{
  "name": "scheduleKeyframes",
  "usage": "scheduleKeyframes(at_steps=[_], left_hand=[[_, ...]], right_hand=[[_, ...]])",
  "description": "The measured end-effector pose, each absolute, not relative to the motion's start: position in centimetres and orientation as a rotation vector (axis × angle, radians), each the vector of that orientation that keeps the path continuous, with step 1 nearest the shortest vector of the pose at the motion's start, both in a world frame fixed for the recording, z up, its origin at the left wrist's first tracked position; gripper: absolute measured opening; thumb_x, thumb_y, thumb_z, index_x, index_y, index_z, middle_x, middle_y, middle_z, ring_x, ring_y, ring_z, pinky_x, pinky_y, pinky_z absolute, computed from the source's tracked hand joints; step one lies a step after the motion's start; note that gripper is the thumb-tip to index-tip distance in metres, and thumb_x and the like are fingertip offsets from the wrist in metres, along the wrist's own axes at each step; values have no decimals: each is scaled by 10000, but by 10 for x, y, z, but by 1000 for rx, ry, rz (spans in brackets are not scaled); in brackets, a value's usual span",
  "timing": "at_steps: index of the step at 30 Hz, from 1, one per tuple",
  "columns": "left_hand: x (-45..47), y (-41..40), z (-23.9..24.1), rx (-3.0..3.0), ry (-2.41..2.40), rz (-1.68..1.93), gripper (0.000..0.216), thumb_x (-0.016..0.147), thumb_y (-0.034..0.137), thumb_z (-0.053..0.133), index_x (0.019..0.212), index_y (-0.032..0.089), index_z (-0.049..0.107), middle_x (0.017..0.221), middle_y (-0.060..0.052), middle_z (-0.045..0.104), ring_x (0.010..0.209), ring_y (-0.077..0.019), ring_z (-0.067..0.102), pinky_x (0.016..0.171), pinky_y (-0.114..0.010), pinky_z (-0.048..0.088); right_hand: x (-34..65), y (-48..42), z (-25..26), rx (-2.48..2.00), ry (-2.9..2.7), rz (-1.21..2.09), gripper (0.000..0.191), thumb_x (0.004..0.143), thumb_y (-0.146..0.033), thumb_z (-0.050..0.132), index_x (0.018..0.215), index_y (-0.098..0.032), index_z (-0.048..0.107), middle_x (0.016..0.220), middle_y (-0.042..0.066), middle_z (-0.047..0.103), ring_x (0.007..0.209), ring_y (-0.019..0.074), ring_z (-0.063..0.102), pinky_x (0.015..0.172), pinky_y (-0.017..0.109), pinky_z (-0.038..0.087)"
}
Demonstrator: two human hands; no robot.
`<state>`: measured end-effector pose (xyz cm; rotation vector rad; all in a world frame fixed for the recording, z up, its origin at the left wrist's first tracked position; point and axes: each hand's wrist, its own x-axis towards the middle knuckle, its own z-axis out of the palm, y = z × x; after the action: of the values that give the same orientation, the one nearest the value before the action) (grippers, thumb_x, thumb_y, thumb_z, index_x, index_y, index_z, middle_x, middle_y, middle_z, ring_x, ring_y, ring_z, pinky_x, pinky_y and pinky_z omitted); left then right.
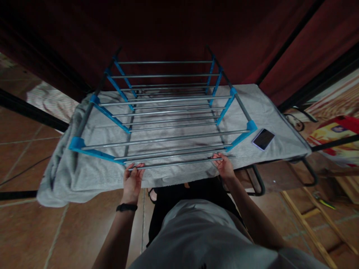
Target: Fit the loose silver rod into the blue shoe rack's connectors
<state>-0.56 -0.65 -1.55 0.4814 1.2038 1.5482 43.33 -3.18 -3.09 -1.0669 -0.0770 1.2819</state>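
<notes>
A rack of grey metal rods (pixel 165 140) joined by blue plastic brackets (pixel 243 135) stands on a bed covered with a grey blanket (pixel 168 180). Along its near side, a loose-looking metal rod (pixel 176 163) lies level across both hands. My left hand (pixel 133 179) pinches it near its left end, thumb on top. Farther right, my right hand (pixel 223 166) has its fingers closed round the same rod, a little short of its right end. The rod sits just in front of the rack's lowest near rods, close to the left bracket's lower corner.
A phone (pixel 263 139) lies on the blanket right of the rack. Dark red cloth (pixel 168 30) hangs behind. On the right are a colourful bag (pixel 335 140) and a wooden ladder-like frame (pixel 311 213) on the tiled floor. A black metal bed frame (pixel 259 179) shows below the blanket.
</notes>
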Motion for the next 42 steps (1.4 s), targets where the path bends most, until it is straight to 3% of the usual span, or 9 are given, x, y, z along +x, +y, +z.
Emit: scheduleKeyframes(at_steps=[6,16,24,33,39,42], left_hand=[[-4,-7,-13,468,1201,1553,268,771,167,714,1007,205,592,932,-60,726,971,-198,697,955,-394,511],[-2,-9,-10,446,1192,1562,244,780,182,731,994,204,616,934,-62,720,981,-190,692,957,-376,510],[-5,-4,-1,354,1201,1504,177,790,117,677,930,202,609,888,-35,731,917,-172,709,806,-307,563],[3,-5,16,450,1365,1561,171,784,197,707,921,187,605,848,-36,717,830,-157,694,739,-270,541],[-12,-19,29,452,1349,1599,233,745,190,750,948,185,636,874,-30,708,826,-137,677,703,-225,516],[-26,-25,36,409,1337,1635,241,737,154,738,945,198,626,865,-20,709,822,-148,684,678,-231,518]], right_hand=[[433,-33,-31,-1048,-61,1279,46,809,-220,632,853,-234,627,877,17,759,817,139,736,790,266,610],[433,-33,-29,-1033,-95,1276,62,761,-223,680,803,-241,637,684,-33,721,804,141,736,827,269,591],[435,-33,-31,-1043,-78,1299,91,731,-227,694,797,-243,634,691,-40,726,784,146,735,770,271,590],[440,-35,-25,-1063,-51,1328,60,756,-225,670,751,-248,615,713,-40,728,764,138,726,699,259,580],[436,-47,-16,-1101,-175,1381,61,769,-261,686,789,-252,630,864,-6,754,821,154,724,784,317,599],[427,-48,-4,-1124,-218,1399,124,745,-270,747,808,-243,644,820,-14,743,750,152,718,784,324,613]])
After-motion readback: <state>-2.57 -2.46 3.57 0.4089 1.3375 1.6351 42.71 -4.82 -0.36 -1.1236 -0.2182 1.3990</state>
